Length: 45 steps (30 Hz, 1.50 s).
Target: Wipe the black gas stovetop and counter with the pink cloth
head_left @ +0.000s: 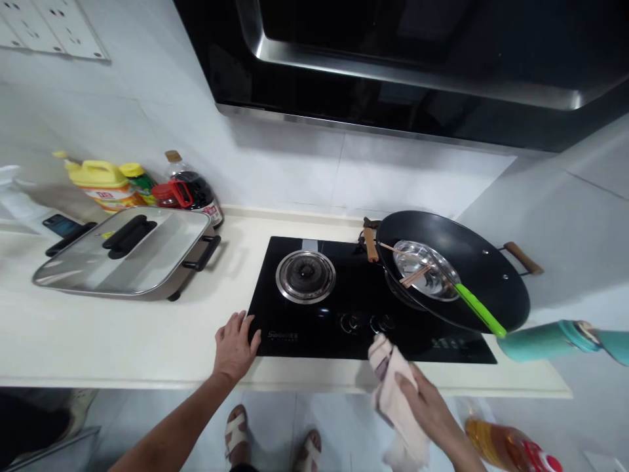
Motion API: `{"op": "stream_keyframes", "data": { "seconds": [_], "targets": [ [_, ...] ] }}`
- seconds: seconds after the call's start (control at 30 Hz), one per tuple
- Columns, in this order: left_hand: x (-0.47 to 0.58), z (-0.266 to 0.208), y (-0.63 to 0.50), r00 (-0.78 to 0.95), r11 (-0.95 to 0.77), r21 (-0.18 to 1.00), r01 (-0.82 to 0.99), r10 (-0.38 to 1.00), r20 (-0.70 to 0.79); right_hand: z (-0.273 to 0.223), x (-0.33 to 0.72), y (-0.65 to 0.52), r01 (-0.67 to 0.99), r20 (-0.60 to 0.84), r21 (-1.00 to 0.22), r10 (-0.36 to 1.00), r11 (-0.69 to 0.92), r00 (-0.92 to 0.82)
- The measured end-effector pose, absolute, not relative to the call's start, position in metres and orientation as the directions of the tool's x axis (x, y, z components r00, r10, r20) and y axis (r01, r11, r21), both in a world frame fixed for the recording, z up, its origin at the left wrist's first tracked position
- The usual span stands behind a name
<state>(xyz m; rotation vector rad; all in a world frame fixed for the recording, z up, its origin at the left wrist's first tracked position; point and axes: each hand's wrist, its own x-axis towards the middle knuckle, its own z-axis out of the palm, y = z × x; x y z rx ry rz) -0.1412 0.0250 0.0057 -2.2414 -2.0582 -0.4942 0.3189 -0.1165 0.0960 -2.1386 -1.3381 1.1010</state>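
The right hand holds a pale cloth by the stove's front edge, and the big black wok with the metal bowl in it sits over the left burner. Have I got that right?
Not quite: the head view shows the black wok over the right burner, not the left burner. The rest stands.

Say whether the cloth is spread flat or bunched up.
Bunched up: the right hand grips the cloth in a narrow, crumpled bundle.

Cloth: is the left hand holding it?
No, the right hand holds the cloth, while the left hand lies at the edge of the stove.
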Motion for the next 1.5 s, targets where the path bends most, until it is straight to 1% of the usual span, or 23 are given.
{"op": "stream_keyframes", "data": {
  "seconds": [0.03,0.1,0.17,0.27,0.33,0.37,0.43,0.5,0.6,0.67,0.7,0.73,0.8,0.9,1.0,1.1,1.17,1.23,1.3,1.37,1.4,1.47,1.5],
  "targets": [
    [-0.141,0.006,0.025,0.055,-0.105,0.173,0.979,0.960,0.273,0.101,0.319,-0.106,0.556,-0.365,-0.696,0.891,-0.454,0.271],
    [-0.141,0.007,0.025,0.053,-0.104,0.176,0.979,0.960,0.274,0.110,0.314,-0.077,0.570,-0.240,-0.727,0.919,-0.384,0.313],
    [-0.141,0.009,0.025,0.054,-0.105,0.177,0.979,0.962,0.268,0.115,0.304,-0.044,0.637,-0.085,-0.698,0.920,-0.329,0.382],
    [-0.140,0.011,0.025,0.053,-0.103,0.185,0.977,0.965,0.259,0.105,0.286,-0.009,0.776,0.120,-0.529,0.875,-0.344,0.469],
    [-0.140,0.011,0.025,0.048,-0.100,0.189,0.977,0.965,0.259,0.091,0.277,0.000,0.854,0.208,-0.414,0.881,-0.314,0.425],
    [-0.140,0.011,0.024,0.047,-0.098,0.190,0.977,0.965,0.258,0.083,0.274,0.002,0.886,0.218,-0.376,0.904,-0.271,0.369],
    [-0.140,0.011,0.024,0.048,-0.097,0.185,0.978,0.967,0.252,0.073,0.270,0.003,0.925,0.160,-0.333,0.956,-0.181,0.245],
    [-0.139,0.012,0.024,0.053,-0.098,0.179,0.979,0.969,0.242,0.072,0.271,0.008,0.946,0.030,-0.294,0.988,-0.136,0.151],
    [-0.139,0.014,0.024,0.058,-0.099,0.169,0.981,0.971,0.230,0.085,0.275,0.027,0.959,-0.193,-0.258,0.979,-0.118,0.069],
    [-0.139,0.015,0.024,0.056,-0.095,0.163,0.982,0.972,0.229,0.094,0.278,0.040,0.960,-0.301,-0.255,0.953,-0.119,0.038],
    [-0.139,0.015,0.024,0.055,-0.094,0.161,0.982,0.972,0.229,0.096,0.279,0.043,0.962,-0.329,-0.247,0.944,-0.121,0.034],
    [-0.139,0.015,0.024,0.056,-0.094,0.160,0.983,0.972,0.229,0.095,0.278,0.044,0.966,-0.335,-0.230,0.942,-0.119,0.036],
    [-0.140,0.014,0.025,0.059,-0.097,0.159,0.983,0.971,0.231,0.087,0.275,0.035,0.979,-0.283,-0.179,0.958,-0.100,0.046],
    [-0.141,0.011,0.026,0.060,-0.100,0.158,0.982,0.969,0.241,0.067,0.267,0.005,0.993,-0.095,-0.114,0.995,-0.025,0.014],
    [-0.141,0.010,0.026,0.061,-0.103,0.162,0.981,0.968,0.245,0.048,0.257,-0.031,0.996,0.083,-0.092,0.997,0.015,-0.008],
    [-0.140,0.011,0.027,0.060,-0.102,0.173,0.980,0.970,0.237,0.035,0.248,-0.062,0.991,0.145,-0.134,0.989,0.024,-0.004],
    [-0.140,0.013,0.027,0.056,-0.100,0.181,0.978,0.971,0.232,0.029,0.245,-0.083,0.977,0.137,-0.211,0.991,0.023,0.007],
    [-0.139,0.016,0.028,0.050,-0.094,0.184,0.978,0.972,0.231,0.025,0.246,-0.106,0.938,0.118,-0.348,0.993,0.013,0.030],
    [-0.139,0.017,0.028,0.051,-0.095,0.186,0.978,0.973,0.226,0.023,0.252,-0.130,0.852,0.090,-0.523,0.993,-0.013,0.071],
    [-0.139,0.018,0.029,0.055,-0.098,0.192,0.977,0.974,0.219,0.025,0.264,-0.151,0.727,0.030,-0.680,0.986,-0.099,0.162],
    [-0.139,0.018,0.029,0.057,-0.100,0.194,0.976,0.975,0.217,0.029,0.273,-0.159,0.662,-0.009,-0.733,0.975,-0.156,0.221],
    [-0.140,0.018,0.029,0.056,-0.100,0.197,0.975,0.975,0.217,0.040,0.297,-0.165,0.567,-0.055,-0.780,0.932,-0.264,0.359],
    [-0.140,0.018,0.029,0.056,-0.101,0.197,0.975,0.974,0.219,0.046,0.311,-0.163,0.551,-0.038,-0.782,0.905,-0.291,0.424]
  ]
}}
